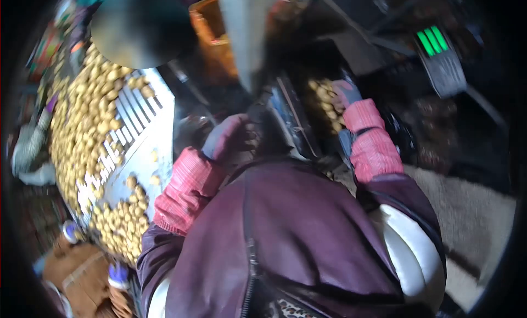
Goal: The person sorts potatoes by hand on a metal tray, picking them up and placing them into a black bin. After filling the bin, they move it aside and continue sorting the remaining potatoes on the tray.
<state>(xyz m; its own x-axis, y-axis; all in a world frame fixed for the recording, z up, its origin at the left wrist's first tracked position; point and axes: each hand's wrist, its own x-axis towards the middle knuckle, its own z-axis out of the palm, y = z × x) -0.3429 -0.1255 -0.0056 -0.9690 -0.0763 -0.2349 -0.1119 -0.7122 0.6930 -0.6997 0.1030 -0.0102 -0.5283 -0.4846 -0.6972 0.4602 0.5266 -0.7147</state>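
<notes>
My right hand (346,93), in a grey-and-pink glove, is at the edge of a dark container, right beside the yellow potatoes (328,105) inside. Its fingers bend down towards them and are smeared by motion. My left hand (225,136), also gloved, is to the left of the container's blue-edged side (282,112), in shadow. Its fingertips are lost in the dark, and I cannot tell what it holds. Both wrists wear pink knitted cuffs.
To the left, a large heap of potatoes (82,109) lies by a white slatted metal chute (140,117). An orange crate (214,38) stands ahead beside a grey metal post (241,38). A green-lit display (432,41) is at right. A person in brown (79,277) works at lower left.
</notes>
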